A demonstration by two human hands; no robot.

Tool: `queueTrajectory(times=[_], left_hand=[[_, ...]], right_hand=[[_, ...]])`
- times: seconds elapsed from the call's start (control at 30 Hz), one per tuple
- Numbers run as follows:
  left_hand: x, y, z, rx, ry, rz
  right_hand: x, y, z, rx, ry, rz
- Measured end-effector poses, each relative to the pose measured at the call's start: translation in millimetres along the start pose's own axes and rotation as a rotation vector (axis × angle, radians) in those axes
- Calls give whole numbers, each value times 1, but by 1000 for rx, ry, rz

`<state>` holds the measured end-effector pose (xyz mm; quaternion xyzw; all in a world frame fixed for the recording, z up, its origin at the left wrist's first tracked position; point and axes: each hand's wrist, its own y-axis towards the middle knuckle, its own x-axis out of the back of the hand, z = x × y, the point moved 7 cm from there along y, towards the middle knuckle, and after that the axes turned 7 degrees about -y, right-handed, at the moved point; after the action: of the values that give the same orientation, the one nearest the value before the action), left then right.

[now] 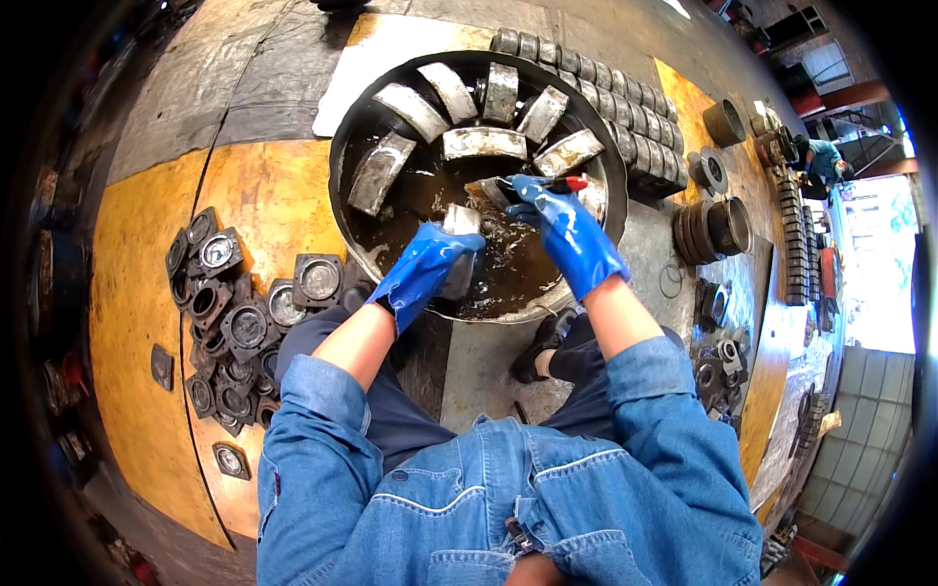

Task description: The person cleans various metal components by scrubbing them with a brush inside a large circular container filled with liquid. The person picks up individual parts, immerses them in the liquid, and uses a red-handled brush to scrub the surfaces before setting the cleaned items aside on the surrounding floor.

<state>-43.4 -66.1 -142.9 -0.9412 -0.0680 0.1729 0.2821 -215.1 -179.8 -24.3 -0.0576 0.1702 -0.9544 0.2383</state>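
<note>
My left hand (pixel 427 272), in a blue rubber glove, is closed around a curved metal block (pixel 460 220) above dark liquid. In my blue-gloved right hand (pixel 565 227) is a paintbrush (pixel 490 192) with a black and red handle; its bristles point left, just above the block, and I cannot tell whether they touch. Both hands are inside a large round black basin (pixel 341 166). Around its far inner side sit several more curved metal blocks (pixel 381 174), and another long curved block (pixel 484 143) lies across the middle, beyond the brush.
Left of the basin, square metal parts with round openings (pixel 248 326) lie heaped on yellowish boards. Rows of stacked metal blocks (pixel 635 122) stand behind its right rim. Metal rings (pixel 696 232) are at the right. Farther right, another person (pixel 824 161) bends down. My shoe (pixel 540 347) is near the basin.
</note>
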Motion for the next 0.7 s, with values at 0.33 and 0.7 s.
queueTrajectory(times=[0.33, 0.7], left_hand=[[-41, -33, -58, 40, 456, -11], [-32, -31, -56, 132, 604, -81]], right_hand=[[39, 56, -67, 105, -437, 128], [6, 41, -84, -408, -939, -13]])
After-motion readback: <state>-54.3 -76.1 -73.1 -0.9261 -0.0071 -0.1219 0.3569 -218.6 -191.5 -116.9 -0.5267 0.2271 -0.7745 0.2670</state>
